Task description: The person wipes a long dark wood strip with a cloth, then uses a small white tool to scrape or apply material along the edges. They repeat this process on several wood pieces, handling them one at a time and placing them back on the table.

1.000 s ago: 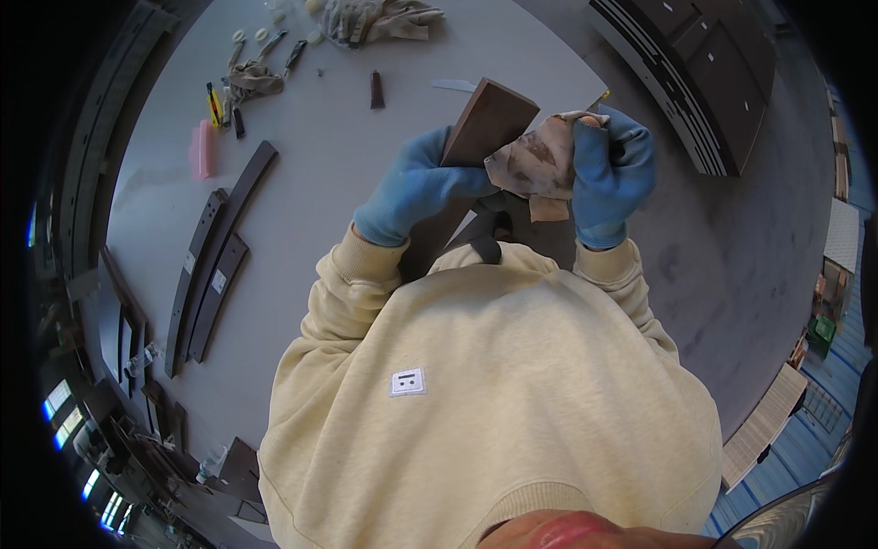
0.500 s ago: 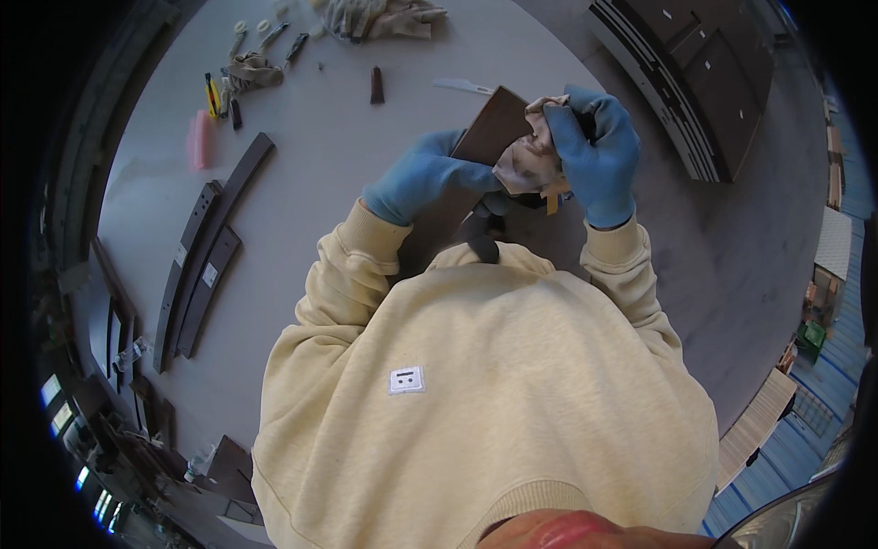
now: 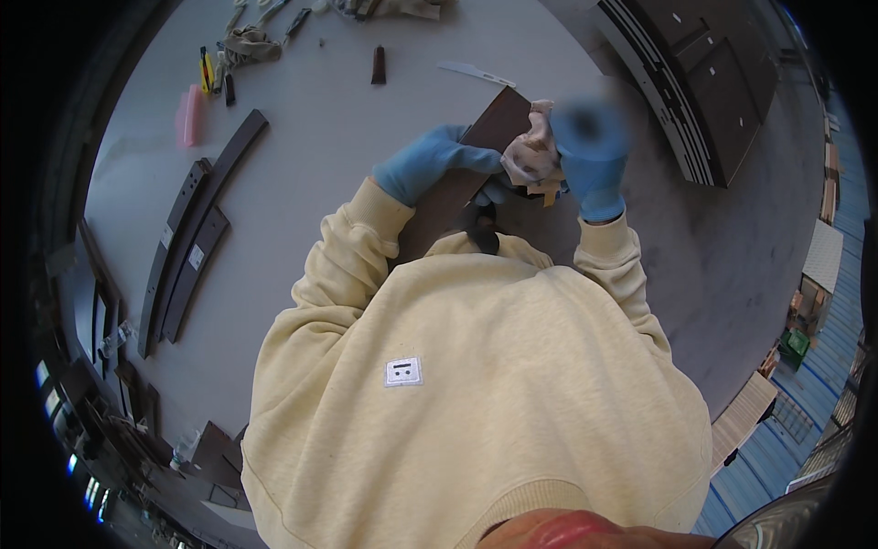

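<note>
In my blue-gloved left hand [image 3: 439, 163] is a flat dark-brown board [image 3: 501, 119], held tilted in front of my chest, fingers and thumb around its edge. A crumpled, stained pale rag [image 3: 532, 157] lies against the board's right side. My right hand [image 3: 594, 169], also in a blue glove, is closed at the rag. A blurred patch covers most of its fingers, with something dark in the middle that I cannot make out. A small tan piece [image 3: 551, 198] shows just under the rag. The board's lower part is partly hidden behind my left hand and sleeve.
On the grey table lie a white knife-like blade [image 3: 477, 73], a dark tube [image 3: 378, 66], a yellow cutter [image 3: 206, 69], a pink roll [image 3: 189, 117] and curved dark strips [image 3: 210, 229]. Stacked brown panels [image 3: 704, 82] stand at the far right.
The table items have shifted slightly left and up in view. My right hand has moved a little left and down at the rag. The left hand keeps its hold on the board.
</note>
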